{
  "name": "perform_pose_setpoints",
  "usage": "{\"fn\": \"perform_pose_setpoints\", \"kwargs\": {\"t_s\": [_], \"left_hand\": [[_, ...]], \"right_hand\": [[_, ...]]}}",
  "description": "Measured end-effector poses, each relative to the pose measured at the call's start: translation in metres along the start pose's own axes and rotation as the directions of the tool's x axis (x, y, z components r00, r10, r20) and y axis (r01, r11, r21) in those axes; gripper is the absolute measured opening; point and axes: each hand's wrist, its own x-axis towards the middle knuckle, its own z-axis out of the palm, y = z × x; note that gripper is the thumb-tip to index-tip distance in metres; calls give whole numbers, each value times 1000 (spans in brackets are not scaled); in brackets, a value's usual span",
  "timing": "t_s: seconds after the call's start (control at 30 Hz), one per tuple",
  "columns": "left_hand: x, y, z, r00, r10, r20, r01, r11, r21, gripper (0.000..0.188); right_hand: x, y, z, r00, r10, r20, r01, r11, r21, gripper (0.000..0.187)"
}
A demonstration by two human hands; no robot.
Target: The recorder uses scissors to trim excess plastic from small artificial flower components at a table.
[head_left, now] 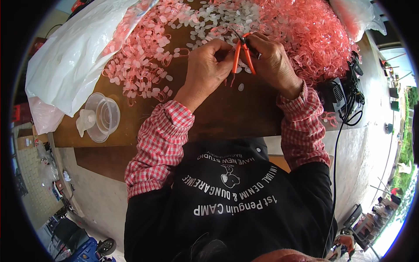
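Note:
A pair of small pliers or snips with orange handles [237, 56] and dark jaws stands between my two hands above the brown table. My right hand [273, 61] is closed around its right side, with the fingers partly hidden behind it. My left hand [207, 67] is closed in a pinch beside the left handle; what its fingertips hold is hidden. A small pale oval piece [241, 87] lies on the table just below the tool. Beyond my hands spread loose pink loop pieces with oval tabs [146, 59] and a scatter of whitish oval pieces [218, 19].
A large heap of pink pieces [305, 37] rises at the far right. At left lie a white plastic bag [65, 61] and a round clear tub [112, 118] with a crumpled white item [86, 121] by it. A black cable [335, 161] hangs over the right edge.

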Motion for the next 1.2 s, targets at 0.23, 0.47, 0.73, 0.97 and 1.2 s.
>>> {"fn": "perform_pose_setpoints", "kwargs": {"t_s": [0.23, 0.47, 0.73, 0.97, 1.2], "left_hand": [[-1, 5, 3, 991, 133, -20, -128, 979, 159, 13], [0, 8, 4, 986, 153, -64, -137, 969, 205, 12], [4, 3, 2, 992, 110, -56, -96, 971, 217, 8], [21, 12, -22, 946, 324, -19, -303, 904, 303, 23], [-14, 29, -78, 913, 383, -141, -270, 827, 494, 12]], "right_hand": [[-1, 8, -2, 998, 51, 28, -54, 993, 107, 18], [1, 6, 11, 992, 125, -3, -123, 985, 122, 16], [1, 39, -9, 906, 306, -291, -295, 952, 83, 21], [-10, 39, -19, 962, 162, -221, -242, 881, -407, 30], [-11, 15, -26, 965, 199, -169, -255, 856, -450, 36]]}}
